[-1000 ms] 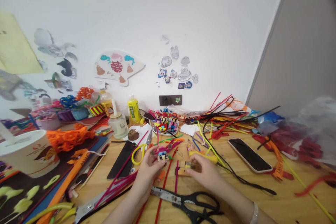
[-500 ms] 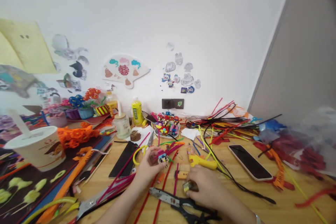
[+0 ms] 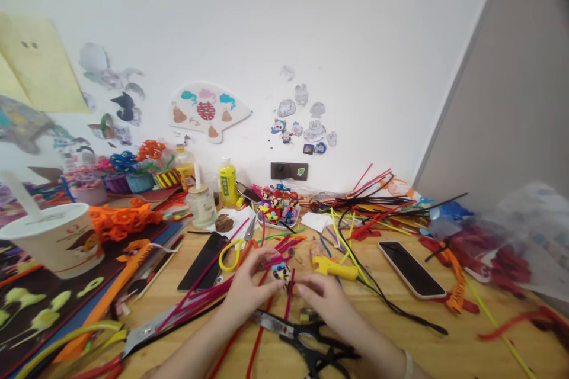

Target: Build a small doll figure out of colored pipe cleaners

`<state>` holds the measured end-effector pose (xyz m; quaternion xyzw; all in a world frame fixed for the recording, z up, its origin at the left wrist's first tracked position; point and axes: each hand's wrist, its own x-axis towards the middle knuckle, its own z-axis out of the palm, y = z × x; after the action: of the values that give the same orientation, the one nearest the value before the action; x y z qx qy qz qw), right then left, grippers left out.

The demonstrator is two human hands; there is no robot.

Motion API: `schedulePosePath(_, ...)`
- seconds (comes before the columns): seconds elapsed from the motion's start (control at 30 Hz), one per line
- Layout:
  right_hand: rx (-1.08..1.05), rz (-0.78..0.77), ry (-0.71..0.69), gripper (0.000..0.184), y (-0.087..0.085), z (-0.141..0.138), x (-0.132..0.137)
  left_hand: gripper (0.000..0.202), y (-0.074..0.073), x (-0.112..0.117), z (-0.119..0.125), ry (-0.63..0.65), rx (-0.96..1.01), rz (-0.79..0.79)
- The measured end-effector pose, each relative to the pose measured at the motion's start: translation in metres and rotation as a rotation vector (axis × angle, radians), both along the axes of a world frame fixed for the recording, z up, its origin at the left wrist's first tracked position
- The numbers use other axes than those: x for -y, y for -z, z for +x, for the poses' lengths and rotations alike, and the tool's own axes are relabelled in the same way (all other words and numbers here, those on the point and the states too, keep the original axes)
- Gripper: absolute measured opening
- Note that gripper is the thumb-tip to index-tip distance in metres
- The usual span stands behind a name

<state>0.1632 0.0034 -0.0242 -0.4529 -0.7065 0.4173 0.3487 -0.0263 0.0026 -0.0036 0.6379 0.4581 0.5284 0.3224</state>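
My left hand [image 3: 251,287] is closed around a small figurine [image 3: 281,271] with a blue top and a white, black and yellow front. Close to the figurine's right side is my right hand [image 3: 329,299], thumb and forefinger pinched; what lies between them is too small to make out. A magenta pipe cleaner [image 3: 288,302] stretches between the two hands. Black-handled scissors [image 3: 288,331] lie under my wrists, and a small gold-coloured object [image 3: 306,314] rests beside my right hand. Beyond that hand lies a yellow glue gun [image 3: 335,267].
A dish [image 3: 284,225] of similar figurines stands at the back. Two phones, one a pale-edged phone [image 3: 411,269], flank my hands. Yellow-handled scissors [image 3: 231,254], a paper cup [image 3: 53,243], a drink bottle [image 3: 228,182] and many loose pipe cleaners [image 3: 377,201] crowd the table.
My right hand has let go of the small gold-coloured object, which now lies on the table, and has moved left and up to the figurine. My left hand still holds the figurine.
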Motion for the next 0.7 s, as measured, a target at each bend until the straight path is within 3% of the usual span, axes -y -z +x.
schedulePosePath(0.13,-0.27,-0.246,-0.046,0.051,0.0073,-0.0066,-0.0018,0.039,-0.0018,0.0081,0.0078,0.045,-0.102,0.015)
schedulePosePath(0.4,-0.387,-0.275,0.013,0.045,0.004,-0.0091,0.0025,0.043,0.0017,0.0096,0.0038,-0.03,-0.499,0.309)
schedulePosePath(0.53,-0.436,-0.286,0.018,0.045,0.0025,-0.0108,0.0031,0.058,0.0014,0.0121,0.0013,-0.032,-0.64,0.377)
schedulePosePath(0.7,-0.437,-0.306,0.024,0.047,0.0011,-0.0099,0.0033,0.059,0.0034,0.0109,0.0006,-0.046,-0.732,0.412)
